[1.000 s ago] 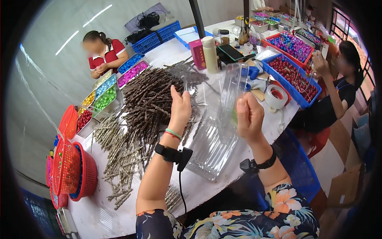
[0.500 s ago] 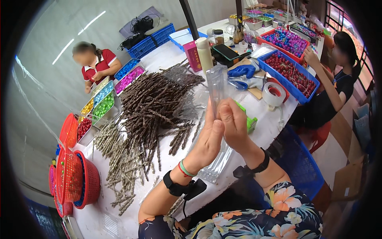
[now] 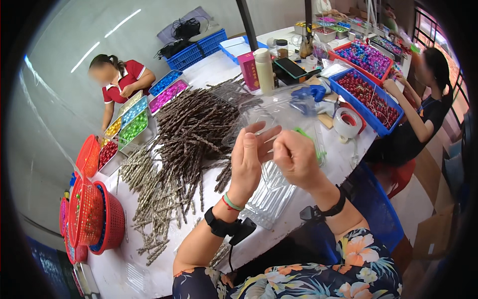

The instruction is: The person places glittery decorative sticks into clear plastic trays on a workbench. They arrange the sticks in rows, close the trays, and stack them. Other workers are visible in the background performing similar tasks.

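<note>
A clear plastic package [image 3: 279,107], thin and see-through, stands broad side on in front of my hands. My right hand [image 3: 296,157] is closed, pinching its near edge. Beside it, my left hand [image 3: 249,157] has its fingers stretched toward the right and apart from the raised thumb; contact with the plastic is hard to make out. Below my hands, ridged clear plastic trays [image 3: 269,199] lie on the white table. A heap of brown twisted sticks [image 3: 194,124] lies to the left, with paler, greenish sticks [image 3: 154,199] at its near side.
Red plastic baskets [image 3: 112,219] stand at the left edge. Trays of coloured beads [image 3: 133,127] line the far left, near a person in red [image 3: 132,74]. On the right are a tape roll [image 3: 347,122], a blue bin of red beads [image 3: 366,97] and another person [image 3: 423,119].
The clear plastic has turned from edge-on to broad side on. My hands have moved slightly apart, and the left fingers have spread.
</note>
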